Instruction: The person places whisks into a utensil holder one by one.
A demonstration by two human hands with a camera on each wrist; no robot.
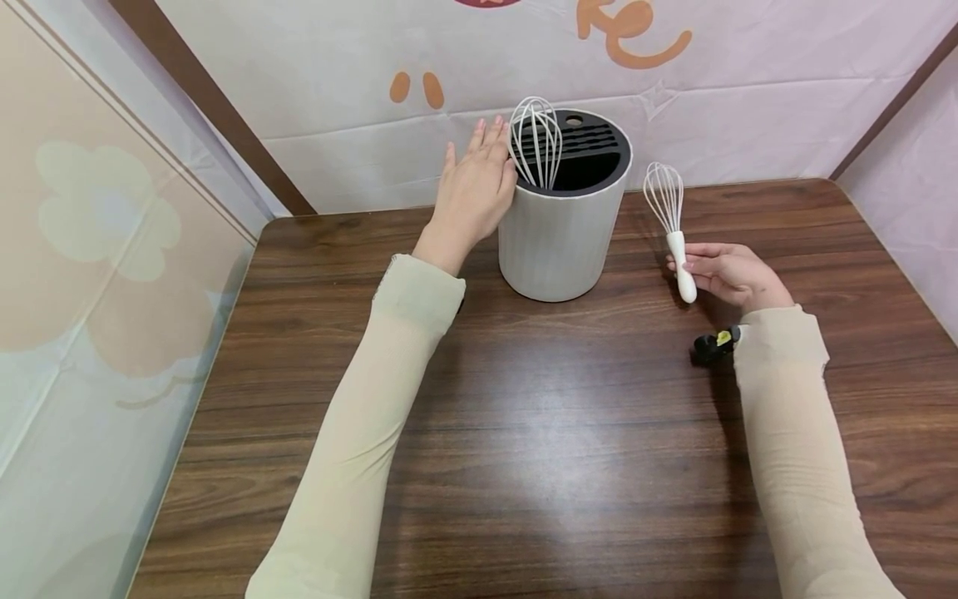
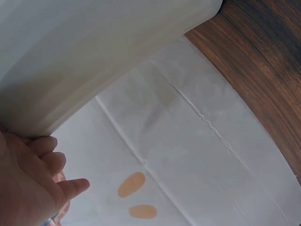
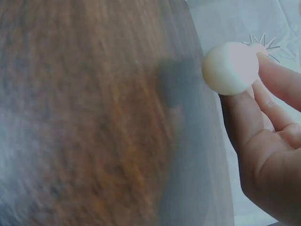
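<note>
A white ribbed utensil holder (image 1: 563, 241) with a black slotted top stands at the back of the wooden table (image 1: 524, 433). One white whisk (image 1: 535, 143) stands in it, wires up. My left hand (image 1: 473, 190) rests flat against the holder's left side, fingers straight; the left wrist view shows the holder's wall (image 2: 94, 52) beside my fingers (image 2: 47, 162). My right hand (image 1: 724, 273) pinches the white handle of a second whisk (image 1: 671, 225), held upright to the right of the holder. The right wrist view shows the handle's round end (image 3: 230, 68) between my fingertips (image 3: 244, 113).
A pale sheet with orange marks (image 1: 629, 33) hangs behind the table. A panel with a flower pattern (image 1: 105, 249) runs along the left edge. A small black and yellow device (image 1: 714, 343) sits at my right wrist. Bare wood fills the front of the table.
</note>
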